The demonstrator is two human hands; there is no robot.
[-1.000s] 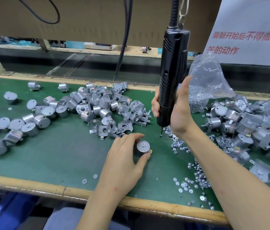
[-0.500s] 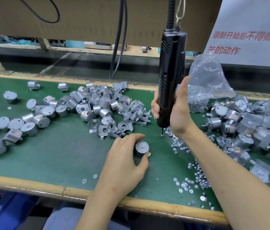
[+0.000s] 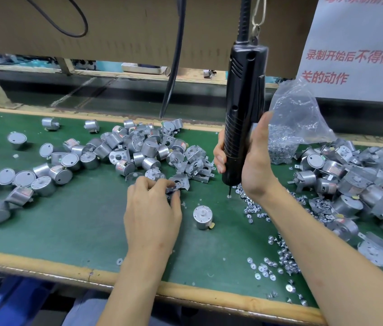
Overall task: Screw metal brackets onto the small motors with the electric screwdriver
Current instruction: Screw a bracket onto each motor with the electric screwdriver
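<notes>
One small silver motor (image 3: 202,217) stands alone, shaft up, on the green mat (image 3: 80,222). To its left, my left hand (image 3: 153,208) pinches a metal bracket (image 3: 173,189) at the near edge of the bracket heap (image 3: 193,168). My right hand (image 3: 251,158) grips the black electric screwdriver (image 3: 242,114), which hangs upright from a cable. Its bit points down at a screw (image 3: 229,196) on the mat, behind and to the right of the lone motor.
Loose motors (image 3: 73,161) spread across the left and middle of the mat. Bracketed motors (image 3: 355,180) pile up at the right. Screws (image 3: 277,255) lie scattered under my right forearm, and a clear screw bag (image 3: 296,123) stands behind. A wooden edge (image 3: 209,295) runs along the front.
My left hand has let go of the lone motor and moved up-left to the bracket heap, where it now pinches a bracket. The screwdriver and right hand have hardly moved.
</notes>
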